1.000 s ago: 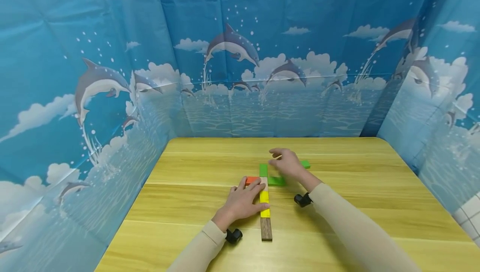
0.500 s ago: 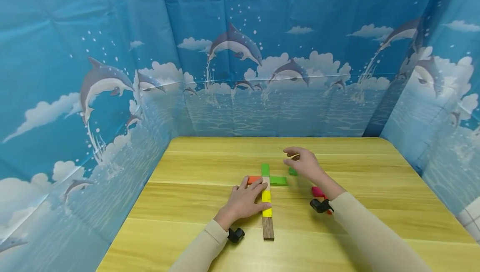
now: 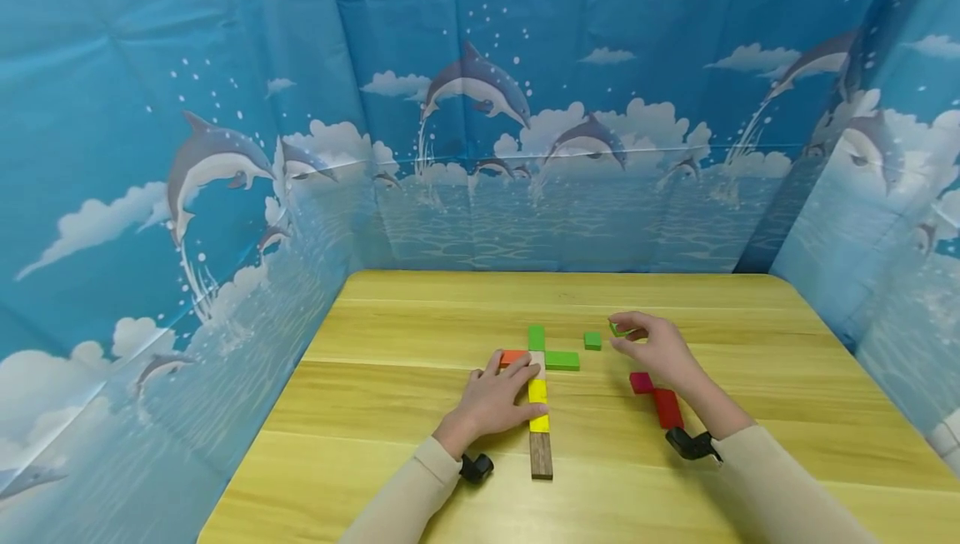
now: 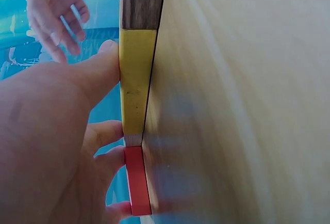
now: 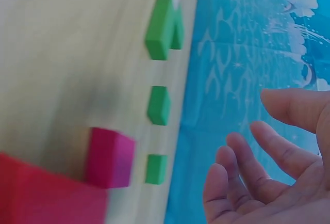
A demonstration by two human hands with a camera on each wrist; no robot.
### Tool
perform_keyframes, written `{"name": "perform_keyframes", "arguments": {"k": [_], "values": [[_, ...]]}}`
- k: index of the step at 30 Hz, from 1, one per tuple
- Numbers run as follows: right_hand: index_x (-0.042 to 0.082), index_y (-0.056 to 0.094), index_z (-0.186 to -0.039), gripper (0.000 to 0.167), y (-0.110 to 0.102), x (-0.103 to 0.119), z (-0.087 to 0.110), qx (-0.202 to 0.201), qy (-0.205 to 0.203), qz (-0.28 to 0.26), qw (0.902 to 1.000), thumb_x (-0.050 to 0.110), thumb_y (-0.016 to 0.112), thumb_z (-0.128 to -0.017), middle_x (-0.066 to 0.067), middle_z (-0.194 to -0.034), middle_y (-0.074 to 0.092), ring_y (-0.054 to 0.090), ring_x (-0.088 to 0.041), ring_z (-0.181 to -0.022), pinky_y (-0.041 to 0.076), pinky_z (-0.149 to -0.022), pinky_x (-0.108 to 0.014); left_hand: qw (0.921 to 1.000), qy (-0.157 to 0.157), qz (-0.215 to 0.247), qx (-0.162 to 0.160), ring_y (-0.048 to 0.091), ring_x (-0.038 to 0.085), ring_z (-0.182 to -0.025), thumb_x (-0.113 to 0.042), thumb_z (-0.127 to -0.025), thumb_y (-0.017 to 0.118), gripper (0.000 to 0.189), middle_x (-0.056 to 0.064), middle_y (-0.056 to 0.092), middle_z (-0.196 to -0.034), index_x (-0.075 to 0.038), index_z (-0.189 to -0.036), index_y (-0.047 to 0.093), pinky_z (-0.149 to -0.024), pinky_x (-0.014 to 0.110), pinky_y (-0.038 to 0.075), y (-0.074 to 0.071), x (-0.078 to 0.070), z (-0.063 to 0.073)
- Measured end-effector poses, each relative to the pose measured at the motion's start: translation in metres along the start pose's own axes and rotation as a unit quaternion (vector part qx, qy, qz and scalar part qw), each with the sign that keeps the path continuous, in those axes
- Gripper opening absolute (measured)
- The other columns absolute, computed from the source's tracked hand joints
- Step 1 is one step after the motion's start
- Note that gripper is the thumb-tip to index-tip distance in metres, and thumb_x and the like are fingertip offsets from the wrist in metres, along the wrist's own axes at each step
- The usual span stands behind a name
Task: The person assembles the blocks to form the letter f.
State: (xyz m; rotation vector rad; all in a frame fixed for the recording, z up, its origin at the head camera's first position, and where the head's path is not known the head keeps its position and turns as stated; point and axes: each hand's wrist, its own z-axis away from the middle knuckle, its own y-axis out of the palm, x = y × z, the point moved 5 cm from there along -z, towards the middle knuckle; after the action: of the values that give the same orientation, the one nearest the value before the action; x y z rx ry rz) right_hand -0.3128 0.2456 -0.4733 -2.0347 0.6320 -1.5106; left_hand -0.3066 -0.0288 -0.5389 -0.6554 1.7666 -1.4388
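My left hand (image 3: 487, 401) lies over a row of flat blocks, its fingers on the orange-red block (image 3: 513, 358) and pale block (image 3: 538, 356). Its thumb touches the yellow part (image 3: 538, 395) of the row. A dark brown block (image 3: 541, 456) forms the near end, and one green block (image 3: 536, 337) the far end. Another green block (image 3: 562, 361) juts out to the right. Over the table's right half hovers my right hand (image 3: 660, 351), holding nothing, its fingers apart in the right wrist view. Nearest to it is a loose green block (image 3: 617, 331), partly hidden by its fingers.
A small green block (image 3: 592, 341) lies between the row and my right hand. Nearer me, on the right, a magenta block (image 3: 641, 382) sits by a larger red block (image 3: 667, 408). A dolphin-print curtain (image 3: 465, 219) stands behind the wooden table (image 3: 420, 311).
My right hand has moved right and slightly towards me, away from the row. The small green, magenta and red blocks have come into view. My left hand stays on the row.
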Motion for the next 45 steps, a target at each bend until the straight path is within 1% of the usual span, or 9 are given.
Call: {"name": "perform_keyframes", "arguments": {"k": [3,11,14,21,25,29,33,39,45], "values": [[0.005,0.061,-0.135,0.042,0.0,-0.005,0.009,-0.001,-0.001,0.007,1.0,0.018,0.07,-0.097,-0.019,-0.125,0.063,0.061,-0.037,-0.108,0.056,-0.08,-0.044,1.0,0.001,0.004,0.002,0.013,0.038,-0.152,-0.071,-0.095,0.046,0.076,-0.008,0.024,-0.165,-0.03,-0.158,0.036,-0.106,0.064,0.03,-0.001,-0.001,0.0],[0.005,0.064,-0.131,0.04,-0.001,-0.012,0.031,-0.011,-0.024,0.041,0.9988,0.014,0.074,-0.094,-0.018,-0.12,0.066,0.064,-0.036,-0.104,0.055,-0.083,-0.05,1.0,0.005,0.002,0.005,0.012,0.038,-0.152,-0.071,-0.096,0.045,0.075,-0.01,0.022,-0.166,-0.031,-0.158,0.035,-0.107,0.063,0.03,0.001,-0.003,-0.003],[0.004,0.064,-0.132,0.042,-0.003,-0.013,0.04,-0.011,-0.029,0.047,0.9984,0.015,0.075,-0.093,-0.018,-0.12,0.066,0.064,-0.037,-0.103,0.055,-0.082,-0.049,1.0,0.007,0.0,0.002,0.013,0.038,-0.152,-0.071,-0.096,0.044,0.075,-0.01,0.023,-0.165,-0.031,-0.158,0.035,-0.107,0.062,0.03,0.001,-0.003,-0.003],[0.006,0.064,-0.132,0.045,-0.011,-0.023,0.056,-0.004,-0.014,0.074,0.9972,0.015,0.078,-0.09,-0.015,-0.119,0.066,0.063,-0.034,-0.103,0.055,-0.076,-0.036,1.0,0.006,0.004,0.002,0.013,0.038,-0.152,-0.071,-0.096,0.046,0.075,-0.01,0.024,-0.165,-0.031,-0.158,0.036,-0.107,0.063,0.03,0.001,-0.005,-0.002],[0.007,0.065,-0.13,0.046,-0.016,-0.027,0.064,-0.003,-0.013,0.08,0.9967,0.017,0.08,-0.088,-0.013,-0.119,0.066,0.063,-0.032,-0.102,0.054,-0.076,-0.037,1.0,0.004,0.003,0.0,0.013,0.037,-0.152,-0.071,-0.095,0.046,0.074,-0.01,0.024,-0.165,-0.032,-0.158,0.036,-0.107,0.063,0.03,0.001,-0.004,-0.001],[0.006,0.065,-0.131,0.048,-0.02,-0.03,0.072,0.008,-0.011,0.078,0.9968,0.019,0.081,-0.087,-0.013,-0.118,0.065,0.062,-0.032,-0.101,0.054,-0.076,-0.038,1.0,0.004,-0.001,-0.001,0.013,0.037,-0.152,-0.072,-0.095,0.044,0.075,-0.01,0.023,-0.165,-0.032,-0.158,0.036,-0.107,0.063,0.03,0.003,-0.002,-0.001],[0.008,0.063,-0.133,0.052,-0.022,-0.036,0.077,0.022,0.006,0.082,0.9963,0.024,0.082,-0.087,-0.012,-0.121,0.064,0.062,-0.031,-0.101,0.053,-0.074,-0.036,1.0,0.005,-0.003,0.0,0.013,0.038,-0.152,-0.072,-0.095,0.044,0.075,-0.01,0.023,-0.165,-0.031,-0.158,0.036,-0.107,0.063,0.03,0.004,0.0,-0.001],[0.007,0.063,-0.136,0.066,-0.02,-0.046,0.082,0.049,0.027,0.104,0.9931,0.036,0.085,-0.081,-0.01,-0.12,0.064,0.061,-0.026,-0.1,0.05,-0.076,-0.041,1.0,0.003,-0.009,-0.002,0.014,0.038,-0.152,-0.072,-0.095,0.044,0.075,-0.01,0.024,-0.165,-0.031,-0.158,0.036,-0.106,0.063,0.031,0.003,0.002,0.0],[0.007,0.061,-0.138,0.076,-0.019,-0.054,0.086,0.063,0.047,0.099,0.992,0.047,0.085,-0.078,-0.012,-0.123,0.061,0.062,-0.027,-0.102,0.05,-0.079,-0.045,1.0,0.003,-0.008,-0.004,0.015,0.038,-0.151,-0.072,-0.096,0.044,0.075,-0.009,0.025,-0.165,-0.031,-0.158,0.036,-0.105,0.062,0.032,0.002,0.002,0.001]]}}
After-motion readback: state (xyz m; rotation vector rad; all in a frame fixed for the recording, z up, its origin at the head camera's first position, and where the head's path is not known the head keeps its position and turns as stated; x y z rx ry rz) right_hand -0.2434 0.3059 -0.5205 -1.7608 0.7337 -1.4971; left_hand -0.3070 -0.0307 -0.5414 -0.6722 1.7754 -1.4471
